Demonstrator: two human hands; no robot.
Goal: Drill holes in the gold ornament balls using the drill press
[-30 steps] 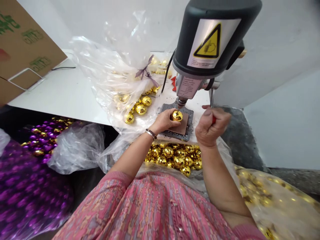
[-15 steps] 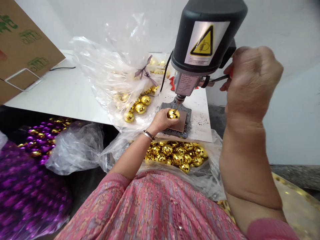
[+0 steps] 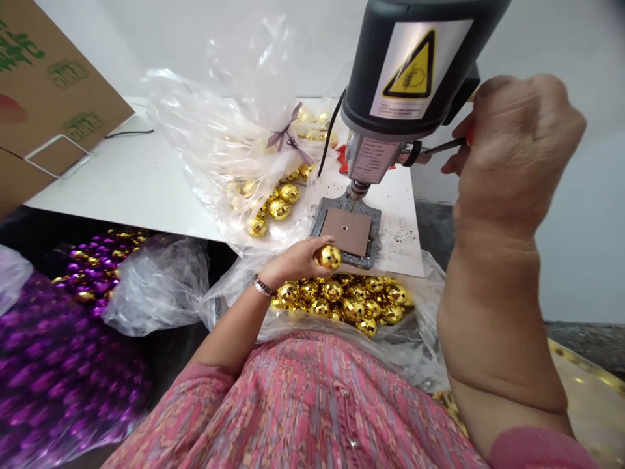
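My left hand (image 3: 293, 262) is closed round a gold faceted ball (image 3: 329, 256), held just in front of the drill press base plate (image 3: 347, 231), above a bag of several gold balls (image 3: 351, 301) in my lap. The brown pad on the plate is bare and shows a small hole. My right hand (image 3: 512, 150) is raised high and fisted on the red-tipped feed lever (image 3: 446, 146) of the drill press head (image 3: 415, 71). The drill bit (image 3: 355, 194) stands clear above the plate.
A clear plastic bag (image 3: 244, 143) with gold balls lies on the white table (image 3: 131, 182) left of the press. A cardboard box (image 3: 43, 98) stands at far left. Bags of purple balls (image 3: 58, 365) sit below the table. More gold balls (image 3: 586, 397) lie lower right.
My left hand has pulled the gold ball off the plate toward me, leaving the pad bare. My right hand raised the lever from low to high a second ago and stays up.
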